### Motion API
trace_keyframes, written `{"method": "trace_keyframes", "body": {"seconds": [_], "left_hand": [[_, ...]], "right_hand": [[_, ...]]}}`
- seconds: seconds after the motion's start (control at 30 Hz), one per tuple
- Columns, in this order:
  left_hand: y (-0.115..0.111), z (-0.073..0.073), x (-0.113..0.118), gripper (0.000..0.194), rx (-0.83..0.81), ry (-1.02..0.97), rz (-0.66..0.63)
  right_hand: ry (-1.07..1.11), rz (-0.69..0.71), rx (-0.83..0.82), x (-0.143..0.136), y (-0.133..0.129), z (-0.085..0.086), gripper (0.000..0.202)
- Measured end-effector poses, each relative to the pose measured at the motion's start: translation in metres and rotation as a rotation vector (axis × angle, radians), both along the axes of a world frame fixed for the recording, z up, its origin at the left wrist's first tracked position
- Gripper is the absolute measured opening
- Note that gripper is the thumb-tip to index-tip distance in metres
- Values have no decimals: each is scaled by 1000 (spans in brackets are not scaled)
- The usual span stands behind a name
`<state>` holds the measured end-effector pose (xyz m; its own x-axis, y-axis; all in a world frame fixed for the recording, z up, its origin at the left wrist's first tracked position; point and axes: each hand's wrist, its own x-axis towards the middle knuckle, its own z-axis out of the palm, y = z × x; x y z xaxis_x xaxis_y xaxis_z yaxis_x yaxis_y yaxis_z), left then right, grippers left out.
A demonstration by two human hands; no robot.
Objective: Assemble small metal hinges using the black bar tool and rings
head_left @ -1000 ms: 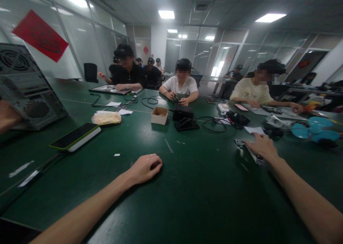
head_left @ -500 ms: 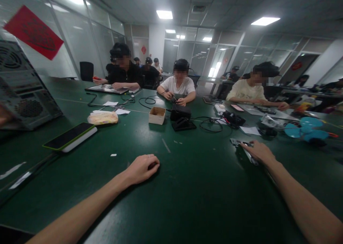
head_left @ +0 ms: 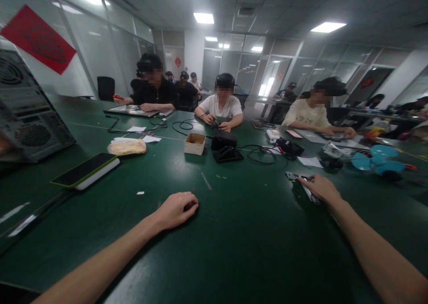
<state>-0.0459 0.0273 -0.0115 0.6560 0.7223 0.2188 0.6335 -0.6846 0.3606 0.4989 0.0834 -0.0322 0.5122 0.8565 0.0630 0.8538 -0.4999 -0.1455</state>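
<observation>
My left hand (head_left: pixel 179 209) rests on the green tabletop (head_left: pixel 234 250) with its fingers loosely curled inward. A ring shows on one finger, and nothing is visible between the thumb and fingers. Off to the right, my right hand (head_left: pixel 323 189) closes over a long, narrow silver-and-black metal part (head_left: pixel 309 191). Its bracket-like far end sticks out to the left, past the fingertips. The hand covers the middle of this part, so its exact kind cannot be made out. It lies on or just above the table.
Ahead are a small open cardboard box (head_left: pixel 195 144), a black device on a stand (head_left: pixel 225 147) and looped cables (head_left: pixel 262 154). At left lie a phone on a white block (head_left: pixel 83 170) and a computer case (head_left: pixel 33 117); at right, blue discs (head_left: pixel 377 159). Several people sit opposite.
The view has shifted very slightly. Both hands keep their places and hold. Across the table at right, a person's hands have moved a little.
</observation>
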Motion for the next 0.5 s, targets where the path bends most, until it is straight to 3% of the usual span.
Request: {"method": "trace_keyframes", "body": {"seconds": [0.3, 0.5], "left_hand": [[0, -1, -2, 16, -1, -1, -5], [-1, 1, -1, 15, -10, -5, 1]], "right_hand": [[-52, 10, -49, -4, -2, 3, 78], [-118, 94, -73, 14, 6, 12, 41]]}}
